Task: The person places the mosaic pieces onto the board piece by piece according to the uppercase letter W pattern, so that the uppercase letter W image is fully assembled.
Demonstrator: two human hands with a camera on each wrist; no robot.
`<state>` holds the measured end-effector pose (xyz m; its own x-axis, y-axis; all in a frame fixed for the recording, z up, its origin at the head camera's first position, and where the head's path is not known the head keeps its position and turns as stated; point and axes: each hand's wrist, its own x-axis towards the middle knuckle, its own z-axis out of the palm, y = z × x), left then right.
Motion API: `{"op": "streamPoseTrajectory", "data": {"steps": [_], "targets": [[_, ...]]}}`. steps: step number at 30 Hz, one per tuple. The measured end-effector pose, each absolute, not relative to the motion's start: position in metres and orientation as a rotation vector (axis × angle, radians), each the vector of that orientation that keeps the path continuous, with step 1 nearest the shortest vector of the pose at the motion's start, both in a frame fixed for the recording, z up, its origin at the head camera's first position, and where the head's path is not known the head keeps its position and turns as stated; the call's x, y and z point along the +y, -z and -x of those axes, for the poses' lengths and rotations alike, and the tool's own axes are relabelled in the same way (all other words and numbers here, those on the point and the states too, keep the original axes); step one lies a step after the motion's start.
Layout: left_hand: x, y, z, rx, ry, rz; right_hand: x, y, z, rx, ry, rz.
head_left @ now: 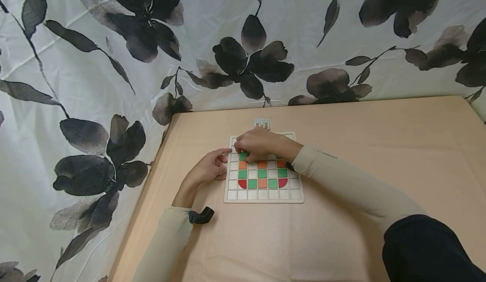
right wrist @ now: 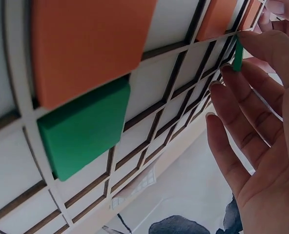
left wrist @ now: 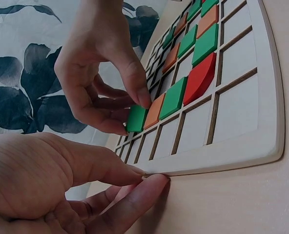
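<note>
A pale wooden grid board lies on the table, with green, orange and red tiles in several of its squares. My right hand reaches over its upper left part, pinching a green square tile between thumb and fingers. That tile sits beside an orange tile in the left column of pieces. At the board's left edge, my left hand pinches the rim with thumb and fingertip. Two red tiles with a rounded corner, one a red tile on the left, are in the lower row.
A small card printed with a grid lies just beyond the board's far edge. The light wooden table extends to the right and front. Floral cloth hangs behind and along the left side.
</note>
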<state>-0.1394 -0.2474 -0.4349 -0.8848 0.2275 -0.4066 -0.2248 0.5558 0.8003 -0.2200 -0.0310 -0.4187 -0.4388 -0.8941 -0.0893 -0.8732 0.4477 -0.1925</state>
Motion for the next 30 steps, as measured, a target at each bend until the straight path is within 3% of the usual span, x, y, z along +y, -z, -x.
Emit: {"op": "streamPoseTrajectory", "data": {"steps": [30], "targets": [[-0.2487, 0.4343, 0.1392, 2.310, -1.287, 0.015, -0.0280, 0.4198, 0.2208, 2.524, 0.185, 1.507]]}}
